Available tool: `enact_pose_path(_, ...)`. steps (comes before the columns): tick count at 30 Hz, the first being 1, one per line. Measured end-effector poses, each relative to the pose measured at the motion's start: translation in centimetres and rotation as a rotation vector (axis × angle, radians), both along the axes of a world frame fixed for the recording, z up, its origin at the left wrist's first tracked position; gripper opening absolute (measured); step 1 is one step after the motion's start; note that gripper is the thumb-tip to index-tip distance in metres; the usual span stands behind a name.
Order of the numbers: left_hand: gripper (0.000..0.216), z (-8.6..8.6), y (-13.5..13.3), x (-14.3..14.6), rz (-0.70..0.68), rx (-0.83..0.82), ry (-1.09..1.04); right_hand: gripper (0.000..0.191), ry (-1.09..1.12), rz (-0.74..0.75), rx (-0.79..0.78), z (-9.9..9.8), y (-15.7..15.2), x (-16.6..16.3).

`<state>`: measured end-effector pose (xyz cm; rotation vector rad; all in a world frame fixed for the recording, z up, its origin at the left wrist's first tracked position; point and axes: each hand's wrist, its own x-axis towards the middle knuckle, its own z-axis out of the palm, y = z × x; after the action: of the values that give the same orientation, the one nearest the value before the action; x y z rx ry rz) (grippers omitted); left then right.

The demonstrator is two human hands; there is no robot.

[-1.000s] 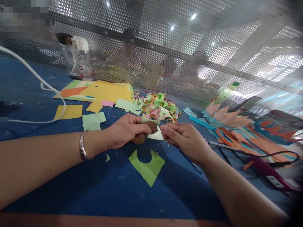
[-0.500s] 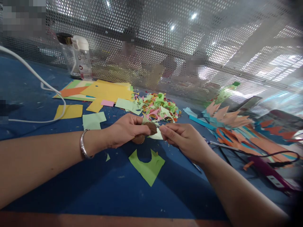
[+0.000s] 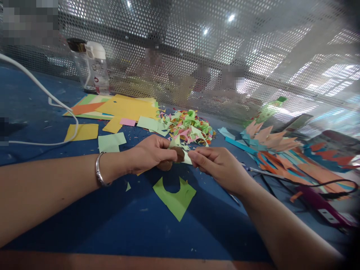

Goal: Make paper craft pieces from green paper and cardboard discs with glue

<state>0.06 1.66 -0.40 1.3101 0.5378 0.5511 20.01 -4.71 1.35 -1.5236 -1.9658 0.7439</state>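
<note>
My left hand [image 3: 149, 152], with a silver bangle [image 3: 101, 168] at its wrist, is closed on a brown round piece [image 3: 179, 153] and a pale green paper [image 3: 174, 141] that sticks out beyond the fingers. Another brown rounded part [image 3: 165, 165] shows below that hand; whether the two are joined is hidden. The fingers of my right hand [image 3: 209, 159] are pinched at the right edge of the pale paper, close to the brown piece. Below both hands, a green paper scrap [image 3: 177, 202] with a round bite out of its top lies flat on the blue table [image 3: 135, 228].
Behind the hands is a heap of torn paper bits [image 3: 191, 127]. Coloured sheets [image 3: 129, 107] and two bottles [image 3: 97, 71] stand back left, near a white cable [image 3: 36, 82]. Folded paper strips [image 3: 281, 161] and a purple power strip [image 3: 317, 204] lie right. A perforated metal screen [image 3: 180, 56] rises behind.
My right hand has shifted slightly left, nearer the brown piece. The brown piece and the pale paper have turned a little in my left hand. The scrap below has not moved.
</note>
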Motion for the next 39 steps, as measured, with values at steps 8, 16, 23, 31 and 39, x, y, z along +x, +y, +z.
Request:
enact_pose_path(8,0.013,-0.1,0.1,-0.2,-0.003,0.023,0.021,0.050,-0.007,-0.007,-0.013,0.3,0.0,-0.4)
enact_pose_path(16,0.006,0.0,0.0,-0.2,0.020,0.032,0.080,0.048,-0.016,0.008,-0.011,0.1,0.0,-0.2)
enact_pose_path(23,0.007,0.2,0.0,-0.2,-0.018,-0.036,0.011,0.051,-0.039,-0.010,-0.016,0.3,0.1,-0.1)
enact_pose_path(31,0.006,-0.3,0.3,0.0,0.017,-0.075,0.009,0.047,0.057,-0.092,-0.045,0.1,0.1,0.1)
enact_pose_path(39,0.023,-0.2,0.0,-0.2,-0.046,0.047,0.040,0.025,0.157,-0.079,0.094,-0.7,0.1,-1.4)
